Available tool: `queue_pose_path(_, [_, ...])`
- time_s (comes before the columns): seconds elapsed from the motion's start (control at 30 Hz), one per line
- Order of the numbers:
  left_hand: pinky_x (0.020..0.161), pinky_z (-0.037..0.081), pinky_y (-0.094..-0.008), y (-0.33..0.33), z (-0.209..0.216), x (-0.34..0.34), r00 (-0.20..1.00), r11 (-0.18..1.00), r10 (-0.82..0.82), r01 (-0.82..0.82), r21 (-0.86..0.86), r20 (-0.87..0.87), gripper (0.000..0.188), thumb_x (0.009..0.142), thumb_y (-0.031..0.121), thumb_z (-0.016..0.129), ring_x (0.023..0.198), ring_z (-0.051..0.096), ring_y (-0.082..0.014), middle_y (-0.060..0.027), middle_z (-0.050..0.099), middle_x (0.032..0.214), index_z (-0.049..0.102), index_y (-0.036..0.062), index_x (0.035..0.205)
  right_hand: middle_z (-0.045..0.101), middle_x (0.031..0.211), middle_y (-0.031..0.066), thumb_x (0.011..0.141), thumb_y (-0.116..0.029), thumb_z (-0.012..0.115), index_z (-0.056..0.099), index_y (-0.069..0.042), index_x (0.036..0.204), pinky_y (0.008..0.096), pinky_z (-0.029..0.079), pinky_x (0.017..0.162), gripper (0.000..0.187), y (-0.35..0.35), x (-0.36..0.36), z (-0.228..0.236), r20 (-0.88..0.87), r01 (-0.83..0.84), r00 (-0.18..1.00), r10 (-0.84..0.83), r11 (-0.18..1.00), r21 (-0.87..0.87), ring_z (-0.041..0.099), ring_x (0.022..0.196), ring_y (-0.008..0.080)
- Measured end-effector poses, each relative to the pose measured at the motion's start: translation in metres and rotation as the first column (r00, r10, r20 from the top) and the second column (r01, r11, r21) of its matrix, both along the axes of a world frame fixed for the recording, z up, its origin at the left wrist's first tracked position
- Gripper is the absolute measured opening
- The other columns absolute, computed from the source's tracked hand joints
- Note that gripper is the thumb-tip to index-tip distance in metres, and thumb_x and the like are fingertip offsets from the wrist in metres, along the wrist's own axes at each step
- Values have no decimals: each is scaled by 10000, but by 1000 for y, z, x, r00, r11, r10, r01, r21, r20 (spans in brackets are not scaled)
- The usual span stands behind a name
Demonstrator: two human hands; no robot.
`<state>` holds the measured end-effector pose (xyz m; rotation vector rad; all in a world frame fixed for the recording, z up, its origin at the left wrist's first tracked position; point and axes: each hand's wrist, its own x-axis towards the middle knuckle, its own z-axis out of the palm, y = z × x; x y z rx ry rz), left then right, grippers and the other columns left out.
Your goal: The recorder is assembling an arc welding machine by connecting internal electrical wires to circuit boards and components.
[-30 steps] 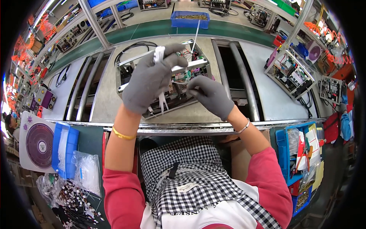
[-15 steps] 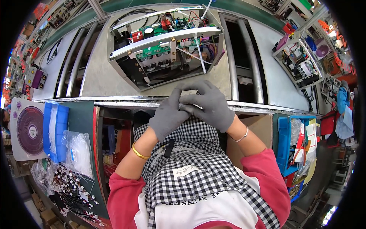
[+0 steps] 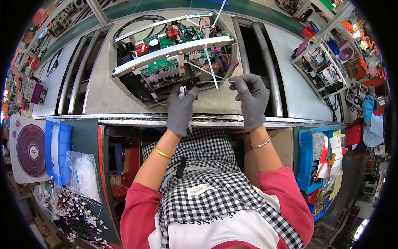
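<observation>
An open metal chassis [image 3: 124, 83] with green circuit boards and coloured wires lies on the conveyor in front of me. My left hand [image 3: 180, 110], in a grey glove, is at the chassis's near edge, closed on a small bundle of white cable ties [image 3: 182, 90]. My right hand [image 3: 251, 99], also in a grey glove, pinches the free end of a single white cable tie [image 3: 207, 71] that runs slantwise out of the chassis. Another white tie [image 3: 211, 74] hangs down from the chassis's cross bar between my hands.
Metal conveyor rails [image 3: 74, 83] run to both sides. At my left are a blue bin [image 3: 58, 149], plastic bags of small parts [image 3: 83, 176] and a white unit with a purple disc [image 3: 28, 151]. A blue bin of papers [image 3: 309, 166] is at my right. Another chassis [image 3: 321, 70] lies further right.
My hands were clasped together at the bench edge half a second ago. They have moved apart and up to the chassis, and my right hand has taken the tie's end.
</observation>
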<state>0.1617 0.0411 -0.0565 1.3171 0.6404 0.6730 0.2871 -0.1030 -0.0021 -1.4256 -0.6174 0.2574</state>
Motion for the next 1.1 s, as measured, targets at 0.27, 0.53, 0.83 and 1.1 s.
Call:
queue_pose_path(0.27, [759,490,-313,6,-21,25,973,968,231,-230,98,-6,377,867,263,769,804,598,-154,-64,684,930,645,-30,1068,696,870,16,896,-87,721,691,-18,968,193,439,602,104,23,8,-10,393,20,919,-21,1000,8,567,717,20])
queue_pose_path(0.53, [600,448,-279,3,-24,25,951,949,303,-307,70,68,234,892,206,730,625,540,-107,-11,613,716,639,-3,944,691,885,27,895,-82,724,675,-4,987,208,478,613,129,35,6,-1,443,-45,895,49,999,-21,580,693,45])
queue_pose_path(0.83, [602,423,-258,7,-29,21,952,961,278,-276,-34,127,248,886,221,741,654,530,-98,-5,614,765,632,12,964,677,884,27,888,-46,727,652,13,1024,213,518,670,166,43,3,5,420,-117,893,160,985,-128,601,747,44])
queue_pose_path(1.1, [590,424,-250,8,-27,16,949,957,291,-288,-36,123,228,886,225,735,634,539,-92,-2,607,727,621,30,920,692,893,34,888,-64,732,654,8,1018,223,540,698,168,51,3,4,387,-160,904,181,983,-84,631,779,54])
